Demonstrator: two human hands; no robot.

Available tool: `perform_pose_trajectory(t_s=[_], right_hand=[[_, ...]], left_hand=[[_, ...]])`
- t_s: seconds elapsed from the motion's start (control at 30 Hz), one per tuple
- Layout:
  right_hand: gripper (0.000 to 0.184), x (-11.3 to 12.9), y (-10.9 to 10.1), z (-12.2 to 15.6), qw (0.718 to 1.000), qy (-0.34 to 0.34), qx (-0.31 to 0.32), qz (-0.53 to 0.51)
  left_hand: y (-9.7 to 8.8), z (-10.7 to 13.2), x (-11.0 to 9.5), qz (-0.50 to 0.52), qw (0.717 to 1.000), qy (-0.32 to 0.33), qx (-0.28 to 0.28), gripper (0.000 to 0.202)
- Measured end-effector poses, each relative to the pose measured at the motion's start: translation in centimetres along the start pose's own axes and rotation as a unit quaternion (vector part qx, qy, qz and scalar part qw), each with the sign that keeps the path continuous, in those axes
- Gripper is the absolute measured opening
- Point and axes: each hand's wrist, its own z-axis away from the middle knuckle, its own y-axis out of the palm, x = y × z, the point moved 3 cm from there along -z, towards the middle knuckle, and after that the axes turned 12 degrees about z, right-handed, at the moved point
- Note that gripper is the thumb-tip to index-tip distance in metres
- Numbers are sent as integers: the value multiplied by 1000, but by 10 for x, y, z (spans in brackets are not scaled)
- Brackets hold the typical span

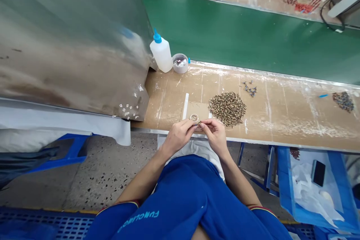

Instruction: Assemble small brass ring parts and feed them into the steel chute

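Observation:
My left hand [179, 134] and my right hand [214, 131] meet at the near edge of the brown bench [281, 116]. The fingertips of both pinch a tiny dark metal part [198, 123] between them. Just beyond the fingers sits a small round clear dish [194, 117]. To the right of it lies a heap of several small brass-coloured parts [227, 107]. A few grey finished pieces [250, 89] lie behind the heap.
A white squeeze bottle with a blue cap [161, 53] and a tape roll [180, 63] stand at the back left beside a large metal housing [70, 37]. A green conveyor belt [247, 33] runs behind. Another dark parts pile [343, 101] lies far right. A phone [318, 172] rests below.

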Motion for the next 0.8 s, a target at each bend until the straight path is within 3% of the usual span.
perform_pose_trajectory(t_s=[0.13, 0.57, 0.67, 0.8], right_hand=[[35, 0, 4, 1, 1000, 4, 8, -2], [32, 6, -1, 0, 999, -14, 9, 45], [32, 9, -1, 0, 999, -6, 25, 28], [33, 11, 4, 3, 997, 16, 46, -55]], left_hand=[[-4, -2, -2, -11, 1000, -4, -2, 21], [-8, -13, -8, -134, 984, 60, 102, 23], [-15, -16, -14, -124, 985, 101, 71, 27], [-24, -17, -20, -28, 993, 113, 8, 29]])
